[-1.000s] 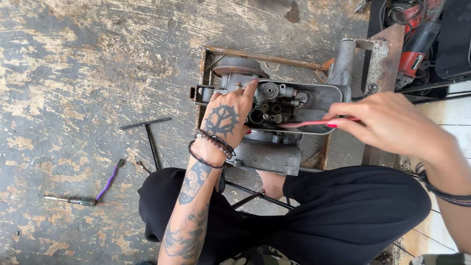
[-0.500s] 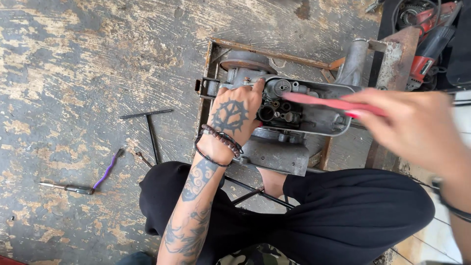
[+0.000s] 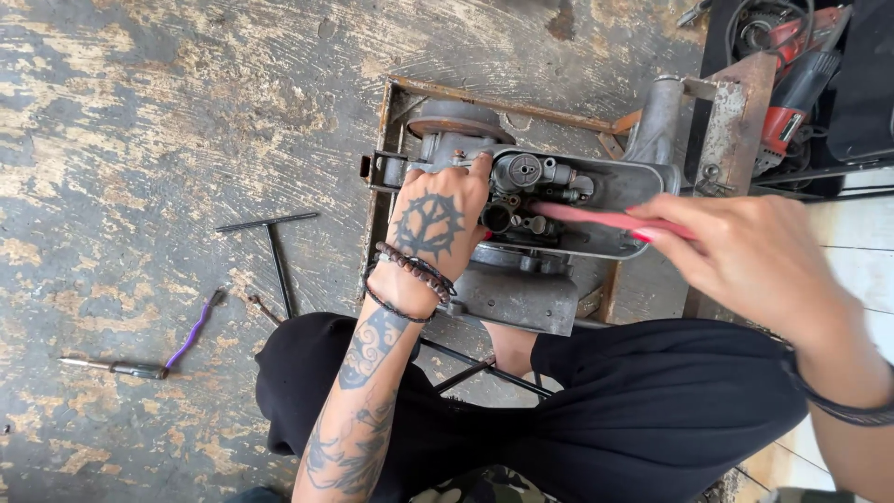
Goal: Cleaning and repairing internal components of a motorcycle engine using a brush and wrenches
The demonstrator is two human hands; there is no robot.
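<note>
The left hand (image 3: 438, 228) lies flat and spread on top of a small grey engine (image 3: 521, 233) that sits in a rusty metal frame (image 3: 484, 101) on the worn concrete floor (image 3: 168, 121) — its fingertips rest against the engine's upper edge. The right hand (image 3: 745, 256) is closed around a red-handled tool (image 3: 605, 220), whose tip reaches into the engine's open casing just beside the left hand. A black T-handle wrench (image 3: 275, 247) and a purple-handled tool (image 3: 191, 333) lie well apart on the floor — to the left of the frame.
</note>
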